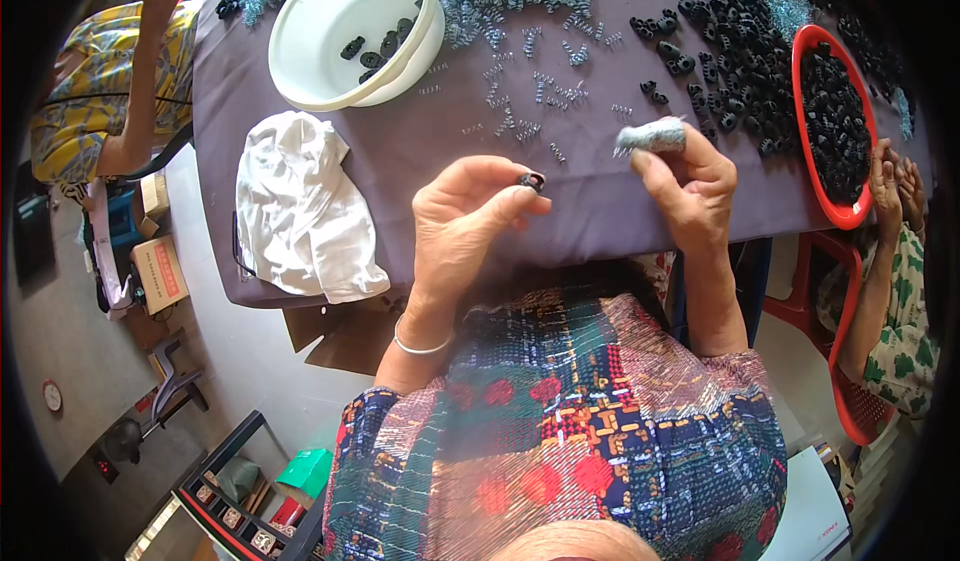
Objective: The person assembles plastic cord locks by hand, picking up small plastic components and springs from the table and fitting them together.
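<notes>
**Small black part in the left hand, springs in the right**

Head view: the left hand (465, 216) pinches a small black part (531, 180) between thumb and fingertips, just above the near edge of the purple worktop (420, 141). The right hand (695, 186) is closed on a bunch of springs (650, 137), held just right of the part.

Taking the part as the landmark: up and to its left stands a white bowl (330, 21), with a few black parts lying against its right inner wall. Between bowl and part, loose springs (520, 91) are scattered over the cloth, thicker toward the far edge. Far to the right sits a red tray (805, 46), filled with black parts; a heap of black parts (725, 36) lies on the worktop just left of it. To the left of the part, a white cloth (300, 206) hangs over the worktop's edge.

Another person's hands (895, 186) rest by the tray's near end.
</notes>
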`<state>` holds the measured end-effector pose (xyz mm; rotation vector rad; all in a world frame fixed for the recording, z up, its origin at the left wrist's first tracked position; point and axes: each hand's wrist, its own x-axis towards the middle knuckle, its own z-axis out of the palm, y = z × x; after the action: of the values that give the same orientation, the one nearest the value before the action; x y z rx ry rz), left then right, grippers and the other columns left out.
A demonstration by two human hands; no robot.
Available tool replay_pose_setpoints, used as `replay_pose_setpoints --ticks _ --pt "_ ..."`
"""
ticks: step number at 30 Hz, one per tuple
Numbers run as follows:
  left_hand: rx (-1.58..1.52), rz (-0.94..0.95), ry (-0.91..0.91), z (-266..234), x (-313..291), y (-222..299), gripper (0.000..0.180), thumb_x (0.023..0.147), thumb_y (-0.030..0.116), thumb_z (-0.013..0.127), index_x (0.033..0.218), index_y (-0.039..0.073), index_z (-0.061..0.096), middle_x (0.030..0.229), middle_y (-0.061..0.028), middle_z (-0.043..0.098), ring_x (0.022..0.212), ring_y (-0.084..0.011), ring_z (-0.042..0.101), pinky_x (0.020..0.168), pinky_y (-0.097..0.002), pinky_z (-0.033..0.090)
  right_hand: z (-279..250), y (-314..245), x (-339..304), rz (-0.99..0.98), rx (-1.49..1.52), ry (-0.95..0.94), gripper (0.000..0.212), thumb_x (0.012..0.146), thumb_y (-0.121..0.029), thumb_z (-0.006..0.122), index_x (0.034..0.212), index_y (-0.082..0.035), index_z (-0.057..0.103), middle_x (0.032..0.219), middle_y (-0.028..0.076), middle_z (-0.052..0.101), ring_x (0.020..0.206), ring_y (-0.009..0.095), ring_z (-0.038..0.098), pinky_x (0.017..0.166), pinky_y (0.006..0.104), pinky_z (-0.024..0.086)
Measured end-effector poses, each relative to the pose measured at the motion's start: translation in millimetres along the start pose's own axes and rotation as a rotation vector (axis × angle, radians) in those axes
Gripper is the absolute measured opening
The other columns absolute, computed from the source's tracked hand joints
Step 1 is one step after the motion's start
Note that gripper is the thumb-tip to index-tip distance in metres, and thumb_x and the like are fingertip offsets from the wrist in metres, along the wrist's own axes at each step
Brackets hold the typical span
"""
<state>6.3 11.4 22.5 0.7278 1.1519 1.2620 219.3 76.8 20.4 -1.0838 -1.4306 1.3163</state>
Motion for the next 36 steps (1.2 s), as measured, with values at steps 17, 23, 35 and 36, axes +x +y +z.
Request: replay_pose_setpoints --ticks 17,23,35,36 --pt "0.070 -0.070 -0.029 6 -13 -4 0.020 0.085 -0.003 0.067 0.105 -0.005 0.064 0.094 -0.0109 0.069 0.084 -0.0172 0.069 0.072 -0.0240 0.055 23 -9 -5 0.164 0.030 -0.294 0.010 0.082 -0.002 0.065 0.091 0.001 0.066 0.080 0.004 0.066 0.076 0.008 0.061 0.066 0.0237 0.048" --pt "0.075 -0.026 -0.019 11 -12 -6 0.019 0.086 -0.004 0.066 0.104 -0.007 0.063 0.094 -0.0098 0.069 0.086 -0.0148 0.067 0.078 -0.0250 0.055 29 -9 -7 -0.123 -0.260 -0.229 0.009 0.075 0.002 0.067 0.083 0.001 0.062 0.071 0.011 0.059 0.061 0.022 0.058 0.055 0.0317 0.044" --pt "0.063 -0.026 0.004 11 -10 -8 0.017 0.086 -0.003 0.066 0.102 -0.006 0.064 0.094 -0.0091 0.068 0.084 -0.0136 0.066 0.078 -0.0251 0.054 37 -4 -12 -0.353 -0.378 -0.148 0.022 0.073 0.005 0.069 0.094 0.003 0.067 0.076 0.012 0.062 0.068 0.027 0.060 0.060 0.0352 0.049" --pt "0.074 -0.021 0.001 12 -9 -9 0.016 0.086 -0.003 0.066 0.102 -0.006 0.064 0.094 -0.0088 0.068 0.084 -0.0132 0.066 0.078 -0.0250 0.055 37 -2 -14 -0.426 -0.448 -0.140 0.027 0.070 0.006 0.068 0.097 0.004 0.065 0.082 0.014 0.062 0.072 0.029 0.060 0.062 0.0359 0.050"
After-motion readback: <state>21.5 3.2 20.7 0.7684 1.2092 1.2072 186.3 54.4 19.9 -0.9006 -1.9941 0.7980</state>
